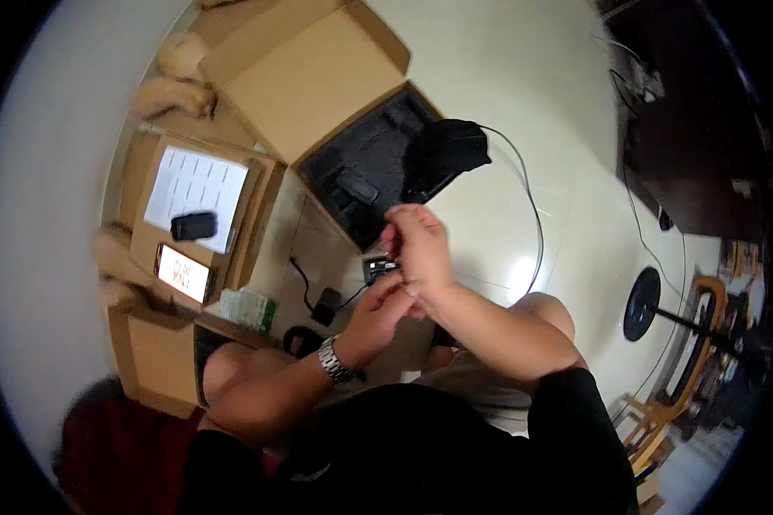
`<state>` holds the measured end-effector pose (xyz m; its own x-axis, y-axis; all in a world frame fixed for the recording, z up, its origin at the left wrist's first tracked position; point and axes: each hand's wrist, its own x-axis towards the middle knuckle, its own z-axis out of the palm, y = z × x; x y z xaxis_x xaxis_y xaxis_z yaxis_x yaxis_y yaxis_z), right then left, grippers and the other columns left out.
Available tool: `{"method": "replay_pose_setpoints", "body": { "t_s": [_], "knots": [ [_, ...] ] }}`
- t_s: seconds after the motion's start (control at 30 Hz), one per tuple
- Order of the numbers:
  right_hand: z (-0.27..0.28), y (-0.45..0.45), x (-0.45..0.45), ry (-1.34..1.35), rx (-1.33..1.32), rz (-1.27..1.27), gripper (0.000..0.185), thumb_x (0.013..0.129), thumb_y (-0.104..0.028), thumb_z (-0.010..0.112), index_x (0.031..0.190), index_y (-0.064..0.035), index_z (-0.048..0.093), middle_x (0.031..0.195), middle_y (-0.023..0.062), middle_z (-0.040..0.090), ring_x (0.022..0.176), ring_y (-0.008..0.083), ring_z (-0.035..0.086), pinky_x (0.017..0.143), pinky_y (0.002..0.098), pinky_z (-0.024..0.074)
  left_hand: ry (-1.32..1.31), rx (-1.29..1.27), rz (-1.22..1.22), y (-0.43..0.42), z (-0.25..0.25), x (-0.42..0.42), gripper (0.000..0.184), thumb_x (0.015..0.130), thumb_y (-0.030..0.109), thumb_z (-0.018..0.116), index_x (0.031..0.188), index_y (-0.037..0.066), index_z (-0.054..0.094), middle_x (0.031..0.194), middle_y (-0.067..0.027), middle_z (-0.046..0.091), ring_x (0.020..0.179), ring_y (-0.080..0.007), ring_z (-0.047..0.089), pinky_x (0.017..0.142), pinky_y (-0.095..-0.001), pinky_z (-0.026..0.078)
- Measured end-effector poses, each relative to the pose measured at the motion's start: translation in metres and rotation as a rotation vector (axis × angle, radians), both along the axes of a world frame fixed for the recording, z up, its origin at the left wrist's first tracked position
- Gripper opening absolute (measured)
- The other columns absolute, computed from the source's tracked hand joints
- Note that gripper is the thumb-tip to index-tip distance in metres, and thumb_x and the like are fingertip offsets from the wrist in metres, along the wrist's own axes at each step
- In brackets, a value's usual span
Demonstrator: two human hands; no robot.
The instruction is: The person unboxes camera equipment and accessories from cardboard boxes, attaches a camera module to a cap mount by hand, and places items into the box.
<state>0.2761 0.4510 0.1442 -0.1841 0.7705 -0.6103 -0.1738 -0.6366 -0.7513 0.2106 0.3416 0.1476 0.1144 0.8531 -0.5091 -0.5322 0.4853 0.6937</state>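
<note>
My left hand (378, 318), with a metal-band watch (333, 360) on its wrist, reaches across to my right wrist. Its fingers are bent against that wrist, and the fingertips are partly hidden. Above it, my right hand (421, 249) is raised with the fingers curled in; whether anything small sits inside cannot be seen. Just beyond my hands lies an open cardboard box (313, 69) with a dark foam insert (365, 146). A black cloth-like item (451, 154) rests over the foam's right side. Beneath my hands a small dark device (380, 269) shows in part.
At left, stacked cardboard boxes (266, 202) carry a printed sheet (193, 184), a black case (195, 226) and a lit phone (183, 275). A black adapter (325, 306) lies on the floor. A cable (537, 215) curves to the right. Dark furniture (687, 163) and a round stand base (642, 305) stand farther right.
</note>
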Motion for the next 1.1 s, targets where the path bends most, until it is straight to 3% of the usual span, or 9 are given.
{"method": "replay_pose_setpoints", "body": {
  "t_s": [0.1, 0.2, 0.3, 0.33, 0.53, 0.63, 0.77, 0.83, 1.1],
  "knots": [
    [0.013, 0.004, 0.008, -0.070, 0.169, 0.033, 0.017, 0.095, -0.017, 0.057, 0.096, -0.0018, 0.063, 0.071, 0.0053, 0.059, 0.060, 0.0141, 0.054, 0.057, 0.0275, 0.0440, -0.034, 0.072, 0.055, -0.001, -0.001, 0.008, 0.019, 0.103, 0.025, 0.056, 0.106, 0.007, 0.059, 0.096, 0.0017, 0.058, 0.086, -0.0065, 0.054, 0.076, -0.0257, 0.047],
    [0.011, 0.011, 0.020, -0.042, 0.209, -0.005, 0.021, 0.098, -0.020, 0.053, 0.100, -0.0006, 0.061, 0.072, 0.0066, 0.057, 0.060, 0.0151, 0.053, 0.056, 0.0278, 0.0439, 0.006, 0.216, -0.077, -0.003, 0.006, 0.011, 0.020, 0.101, 0.020, 0.060, 0.092, 0.007, 0.048, 0.083, 0.0027, 0.044, 0.072, -0.0056, 0.040, 0.063, -0.0273, 0.040],
    [0.021, 0.012, 0.027, 0.057, 0.207, -0.063, 0.023, 0.100, -0.019, 0.049, 0.104, 0.0018, 0.058, 0.071, 0.0084, 0.056, 0.060, 0.0162, 0.053, 0.054, 0.0285, 0.0446, 0.019, 0.345, -0.005, -0.005, 0.010, 0.022, 0.017, 0.103, 0.015, 0.057, 0.094, 0.008, 0.045, 0.080, 0.0048, 0.043, 0.070, -0.0021, 0.042, 0.062, -0.0215, 0.038],
    [0.028, 0.012, 0.028, 0.070, 0.208, -0.085, 0.023, 0.100, -0.020, 0.049, 0.103, 0.0020, 0.057, 0.071, 0.0083, 0.055, 0.060, 0.0164, 0.053, 0.055, 0.0288, 0.0449, 0.156, 0.439, 0.043, -0.005, 0.008, 0.028, 0.020, 0.103, 0.019, 0.059, 0.094, 0.007, 0.046, 0.079, 0.0030, 0.043, 0.072, -0.0037, 0.044, 0.063, -0.0224, 0.039],
    [0.043, 0.003, 0.021, 0.093, 0.310, -0.081, 0.021, 0.098, -0.019, 0.055, 0.099, 0.0017, 0.058, 0.070, 0.0090, 0.056, 0.060, 0.0171, 0.053, 0.058, 0.0285, 0.0459, 0.172, 0.363, -0.007, -0.004, 0.014, 0.018, 0.034, 0.097, 0.032, 0.067, 0.087, 0.004, 0.050, 0.076, -0.0054, 0.052, 0.067, -0.0121, 0.052, 0.060, -0.0286, 0.044],
    [0.046, -0.003, 0.015, 0.033, 0.320, -0.078, 0.020, 0.097, -0.019, 0.057, 0.099, 0.0018, 0.058, 0.070, 0.0094, 0.057, 0.060, 0.0170, 0.054, 0.059, 0.0284, 0.0461, 0.194, 0.333, -0.034, -0.010, 0.013, 0.016, 0.031, 0.098, 0.030, 0.067, 0.090, 0.005, 0.050, 0.083, 0.0009, 0.047, 0.074, -0.0067, 0.044, 0.065, -0.0246, 0.041],
    [0.048, -0.008, 0.013, 0.016, 0.354, -0.039, 0.020, 0.097, -0.019, 0.058, 0.098, 0.0005, 0.058, 0.071, 0.0094, 0.058, 0.059, 0.0170, 0.054, 0.058, 0.0276, 0.0457, 0.123, 0.344, 0.015, -0.013, 0.012, 0.019, 0.030, 0.098, 0.029, 0.067, 0.091, 0.006, 0.050, 0.082, 0.0019, 0.045, 0.074, -0.0062, 0.042, 0.064, -0.0246, 0.039],
    [0.048, -0.006, 0.013, 0.015, 0.340, -0.036, 0.021, 0.097, -0.021, 0.056, 0.099, 0.0000, 0.058, 0.071, 0.0091, 0.058, 0.059, 0.0170, 0.053, 0.058, 0.0273, 0.0455, 0.027, 0.320, 0.038, -0.013, 0.014, 0.019, 0.035, 0.098, 0.035, 0.067, 0.088, 0.005, 0.051, 0.075, -0.0017, 0.050, 0.066, -0.0087, 0.046, 0.060, -0.0263, 0.041],
    [0.045, 0.001, 0.020, 0.107, 0.196, -0.019, 0.025, 0.100, -0.025, 0.049, 0.101, -0.0012, 0.057, 0.071, 0.0069, 0.056, 0.062, 0.0172, 0.053, 0.059, 0.0294, 0.0445, 0.017, 0.390, 0.033, -0.012, 0.017, 0.017, 0.025, 0.100, 0.023, 0.063, 0.091, 0.006, 0.047, 0.081, 0.0014, 0.044, 0.072, -0.0068, 0.042, 0.063, -0.0259, 0.040]
  ]
}}
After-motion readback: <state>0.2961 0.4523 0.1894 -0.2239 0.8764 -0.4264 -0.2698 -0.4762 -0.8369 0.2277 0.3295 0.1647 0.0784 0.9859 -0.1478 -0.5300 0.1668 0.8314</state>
